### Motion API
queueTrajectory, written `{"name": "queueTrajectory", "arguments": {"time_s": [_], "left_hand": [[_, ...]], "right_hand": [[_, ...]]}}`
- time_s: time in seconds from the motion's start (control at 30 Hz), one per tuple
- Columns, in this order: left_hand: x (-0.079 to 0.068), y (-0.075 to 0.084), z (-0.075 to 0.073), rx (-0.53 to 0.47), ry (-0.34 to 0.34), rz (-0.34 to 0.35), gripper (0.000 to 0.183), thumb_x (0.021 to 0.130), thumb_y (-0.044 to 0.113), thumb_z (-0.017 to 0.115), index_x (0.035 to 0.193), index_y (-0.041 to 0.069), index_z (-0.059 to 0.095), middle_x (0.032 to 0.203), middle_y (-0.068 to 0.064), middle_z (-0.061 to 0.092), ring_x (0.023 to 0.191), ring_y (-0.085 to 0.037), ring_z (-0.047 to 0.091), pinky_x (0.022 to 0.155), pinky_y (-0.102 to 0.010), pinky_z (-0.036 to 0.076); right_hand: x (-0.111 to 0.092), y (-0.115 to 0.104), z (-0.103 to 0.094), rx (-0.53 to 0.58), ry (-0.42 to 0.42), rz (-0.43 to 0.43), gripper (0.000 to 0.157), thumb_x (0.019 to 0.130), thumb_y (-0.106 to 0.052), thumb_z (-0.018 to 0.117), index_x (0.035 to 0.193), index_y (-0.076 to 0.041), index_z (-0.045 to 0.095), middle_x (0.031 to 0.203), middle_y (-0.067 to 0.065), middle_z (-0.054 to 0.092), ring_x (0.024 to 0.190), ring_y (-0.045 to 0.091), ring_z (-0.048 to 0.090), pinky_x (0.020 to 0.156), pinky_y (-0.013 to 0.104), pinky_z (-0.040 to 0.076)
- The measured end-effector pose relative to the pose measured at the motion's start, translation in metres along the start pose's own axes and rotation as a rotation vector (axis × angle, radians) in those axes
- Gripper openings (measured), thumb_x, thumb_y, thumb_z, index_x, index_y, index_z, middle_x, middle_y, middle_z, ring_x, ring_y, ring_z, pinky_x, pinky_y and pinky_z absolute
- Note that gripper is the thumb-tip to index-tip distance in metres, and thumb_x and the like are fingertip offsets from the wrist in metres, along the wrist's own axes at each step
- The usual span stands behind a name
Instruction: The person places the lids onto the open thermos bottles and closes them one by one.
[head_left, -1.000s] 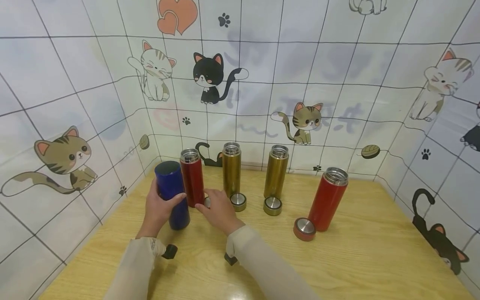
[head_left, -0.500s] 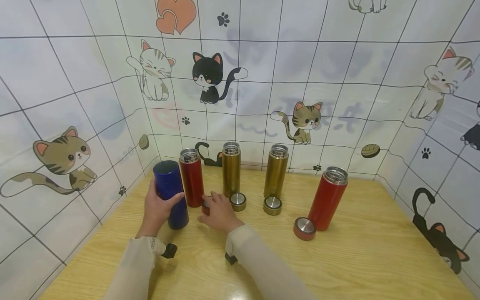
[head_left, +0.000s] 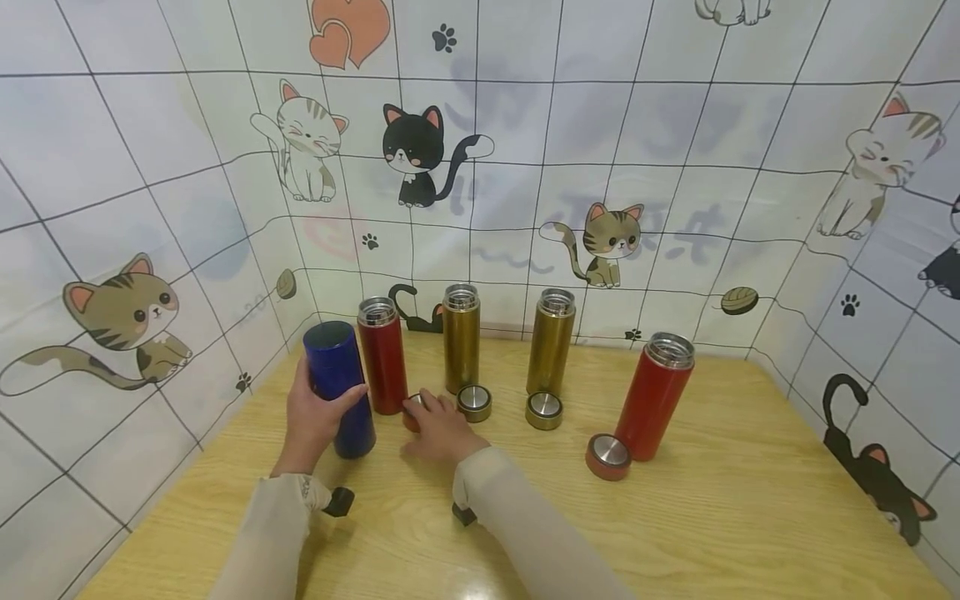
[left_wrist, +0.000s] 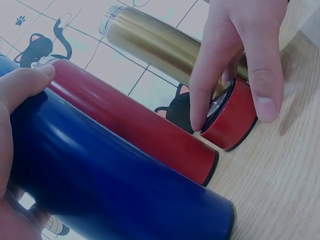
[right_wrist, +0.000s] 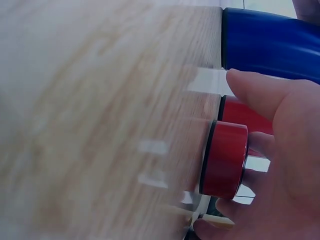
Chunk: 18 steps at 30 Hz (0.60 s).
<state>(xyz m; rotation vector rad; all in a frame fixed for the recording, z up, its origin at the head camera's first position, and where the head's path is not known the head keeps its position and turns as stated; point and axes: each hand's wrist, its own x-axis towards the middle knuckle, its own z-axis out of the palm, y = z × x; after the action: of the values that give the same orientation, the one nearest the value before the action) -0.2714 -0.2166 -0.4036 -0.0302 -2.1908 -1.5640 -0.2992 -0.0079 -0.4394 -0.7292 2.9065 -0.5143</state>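
My left hand (head_left: 315, 421) grips a blue thermos bottle (head_left: 343, 375) that stands upright at the left, fingers behind it and thumb across its front. Its top shows blue, with no steel neck. My right hand (head_left: 442, 429) is over a red bottle cap (right_wrist: 225, 160) on the table, fingertips at its top and rim. The thumb stands off the cap in the right wrist view. Behind the blue bottle stands a red thermos bottle (head_left: 385, 358) with its steel neck bare. In the head view, my right fingers partly hide the red cap.
Two gold bottles (head_left: 461, 342) stand uncapped toward the back, with a gold cap (head_left: 474, 403) and a second gold cap (head_left: 543, 410) before them. At the right are another open red bottle (head_left: 654, 400) and its red cap (head_left: 608, 457). A cat-printed sheet (head_left: 510, 167) encloses the wooden table (head_left: 712, 517).
My right fingers have loosened from around the red cap and shifted slightly rightward, leaving more of it in sight. The left hand keeps hold of the blue bottle, almost still.
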Motion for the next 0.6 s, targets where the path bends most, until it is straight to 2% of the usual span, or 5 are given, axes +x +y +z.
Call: {"name": "queueTrajectory", "arguments": {"time_s": [0.17, 0.33, 0.47, 0.53, 0.6], "left_hand": [[-0.001, 0.000, -0.001, 0.007, 0.001, -0.022, 0.103, 0.078, 0.029, 0.084, 0.155, 0.017, 0.018, 0.144, -0.019, 0.043, 0.128, -0.040, 0.044, 0.105, -0.061, 0.033], [-0.001, 0.000, 0.000, 0.017, 0.023, -0.038, 0.100, 0.079, 0.023, 0.083, 0.155, 0.018, 0.018, 0.145, -0.018, 0.042, 0.128, -0.040, 0.043, 0.105, -0.061, 0.031], [0.000, 0.000, 0.001, 0.017, 0.022, -0.027, 0.100, 0.079, 0.023, 0.083, 0.155, 0.019, 0.019, 0.144, -0.018, 0.043, 0.128, -0.040, 0.043, 0.105, -0.061, 0.032], [0.000, 0.000, 0.001, 0.020, 0.019, -0.029, 0.101, 0.079, 0.024, 0.083, 0.156, 0.019, 0.018, 0.145, -0.018, 0.042, 0.128, -0.040, 0.043, 0.105, -0.061, 0.032], [-0.001, 0.001, 0.000, 0.023, 0.021, -0.033, 0.102, 0.079, 0.024, 0.083, 0.156, 0.019, 0.017, 0.146, -0.018, 0.041, 0.129, -0.040, 0.042, 0.105, -0.062, 0.031]], "right_hand": [[-0.004, 0.000, -0.001, 0.049, 0.028, 0.006, 0.067, 0.086, -0.036, 0.071, 0.145, -0.022, 0.042, 0.157, 0.010, 0.025, 0.141, 0.036, 0.025, 0.108, 0.055, 0.031], [-0.006, 0.005, 0.000, 0.062, 0.049, -0.019, 0.058, 0.086, -0.024, 0.071, 0.137, -0.021, 0.044, 0.154, 0.013, 0.029, 0.139, 0.038, 0.028, 0.107, 0.054, 0.033], [-0.007, 0.009, 0.000, 0.040, 0.116, -0.060, 0.043, 0.087, -0.019, 0.071, 0.126, -0.020, 0.050, 0.134, 0.010, 0.045, 0.123, 0.032, 0.044, 0.099, 0.046, 0.042], [-0.007, 0.010, 0.000, 0.027, 0.155, -0.072, 0.037, 0.089, -0.020, 0.070, 0.122, -0.020, 0.053, 0.119, 0.006, 0.049, 0.111, 0.026, 0.048, 0.092, 0.039, 0.045], [-0.007, 0.011, 0.000, 0.019, 0.177, -0.076, 0.038, 0.089, -0.022, 0.071, 0.123, -0.019, 0.055, 0.110, 0.003, 0.049, 0.102, 0.021, 0.049, 0.087, 0.034, 0.046]]}}
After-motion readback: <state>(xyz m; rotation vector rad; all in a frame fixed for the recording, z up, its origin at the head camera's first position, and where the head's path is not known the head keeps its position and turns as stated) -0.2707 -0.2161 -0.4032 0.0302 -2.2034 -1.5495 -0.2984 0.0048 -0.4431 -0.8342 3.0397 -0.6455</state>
